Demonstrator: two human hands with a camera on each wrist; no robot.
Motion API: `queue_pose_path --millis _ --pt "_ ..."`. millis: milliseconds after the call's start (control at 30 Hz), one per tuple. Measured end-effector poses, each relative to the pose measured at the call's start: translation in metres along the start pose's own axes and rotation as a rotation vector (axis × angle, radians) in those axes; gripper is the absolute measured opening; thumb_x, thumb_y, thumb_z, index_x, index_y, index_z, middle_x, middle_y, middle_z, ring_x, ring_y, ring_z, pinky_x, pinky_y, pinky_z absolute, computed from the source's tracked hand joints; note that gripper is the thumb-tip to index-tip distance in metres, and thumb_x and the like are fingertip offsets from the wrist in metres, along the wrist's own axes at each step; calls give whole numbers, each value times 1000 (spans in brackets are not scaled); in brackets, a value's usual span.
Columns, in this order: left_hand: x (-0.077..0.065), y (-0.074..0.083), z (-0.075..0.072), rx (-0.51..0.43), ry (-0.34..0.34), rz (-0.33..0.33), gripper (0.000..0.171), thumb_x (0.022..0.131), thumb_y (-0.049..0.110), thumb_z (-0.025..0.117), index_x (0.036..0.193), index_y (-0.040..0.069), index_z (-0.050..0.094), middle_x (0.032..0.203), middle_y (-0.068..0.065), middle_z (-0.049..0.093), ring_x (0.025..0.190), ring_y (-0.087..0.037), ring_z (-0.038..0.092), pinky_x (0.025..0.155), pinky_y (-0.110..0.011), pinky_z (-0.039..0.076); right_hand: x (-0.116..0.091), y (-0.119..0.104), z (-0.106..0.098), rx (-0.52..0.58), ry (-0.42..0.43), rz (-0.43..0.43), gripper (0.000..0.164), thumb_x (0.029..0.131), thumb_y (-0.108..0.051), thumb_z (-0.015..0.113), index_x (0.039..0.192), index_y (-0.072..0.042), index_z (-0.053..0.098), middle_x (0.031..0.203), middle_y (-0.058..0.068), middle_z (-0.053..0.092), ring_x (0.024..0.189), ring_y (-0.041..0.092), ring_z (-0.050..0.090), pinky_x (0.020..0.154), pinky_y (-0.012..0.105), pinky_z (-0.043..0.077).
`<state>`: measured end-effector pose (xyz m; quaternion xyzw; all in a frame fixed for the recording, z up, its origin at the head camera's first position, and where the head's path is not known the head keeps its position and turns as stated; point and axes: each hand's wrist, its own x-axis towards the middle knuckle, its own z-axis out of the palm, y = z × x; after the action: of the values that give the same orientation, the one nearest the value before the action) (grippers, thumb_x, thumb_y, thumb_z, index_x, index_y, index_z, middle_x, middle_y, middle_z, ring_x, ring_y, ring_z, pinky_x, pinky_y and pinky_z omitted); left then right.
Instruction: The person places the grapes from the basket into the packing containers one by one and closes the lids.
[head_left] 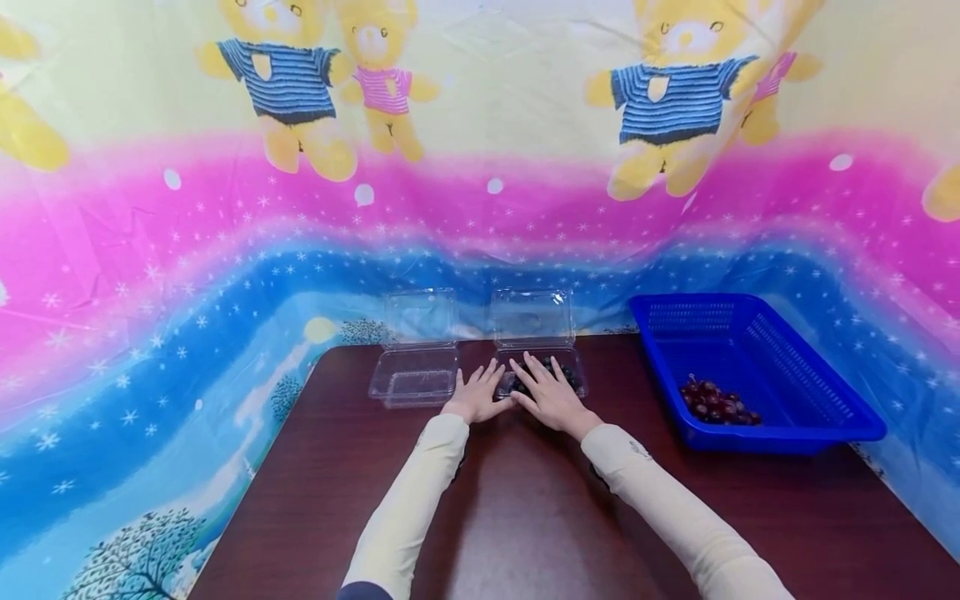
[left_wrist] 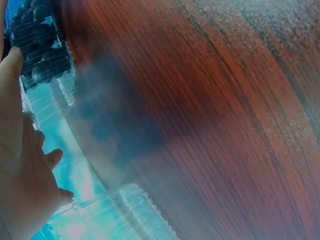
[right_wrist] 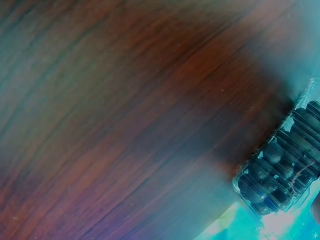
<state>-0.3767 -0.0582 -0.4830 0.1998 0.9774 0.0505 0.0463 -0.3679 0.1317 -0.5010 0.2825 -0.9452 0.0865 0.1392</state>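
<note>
Two see-through plastic clamshell boxes stand side by side with their lids raised. The right box holds dark grapes, which show through its ribbed wall in both wrist views. My right hand reaches over this box with its fingers spread, overlapping the grapes. Beside it, my left hand is spread at the box's left front corner, between the two boxes. The thumbs come together in the head view. Close to the left hand's outer side is the left box.
A blue plastic basket stands at the right of the dark wooden table, with a bunch of red grapes near its front left corner. A patterned cloth hangs behind the table.
</note>
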Motion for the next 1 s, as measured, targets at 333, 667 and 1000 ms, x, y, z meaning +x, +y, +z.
queue_pose_path --millis 333,667,1000 --pt "-3 2 -2 -22 19 9 81 87 69 33 150 19 19 156 -3 12 141 -27 21 109 -61 10 1 1 -2 -3 17 -2 59 98 -45 37 149 -18 23 151 16 25 139 29 23 112 55 9" --pt "-1 4 -2 -32 23 4 82 87 68 35 150 18 19 156 -5 14 141 -26 20 109 -61 10 -1 11 -6 -26 9 43 59 97 -48 37 148 -22 24 151 13 26 139 30 24 111 56 16" --pt "-1 5 -2 -75 26 0 85 86 68 38 150 15 17 156 -7 13 140 -28 21 110 -59 9 -6 22 -12 -43 0 79 59 97 -49 36 148 -21 26 151 12 27 140 28 23 111 54 17"
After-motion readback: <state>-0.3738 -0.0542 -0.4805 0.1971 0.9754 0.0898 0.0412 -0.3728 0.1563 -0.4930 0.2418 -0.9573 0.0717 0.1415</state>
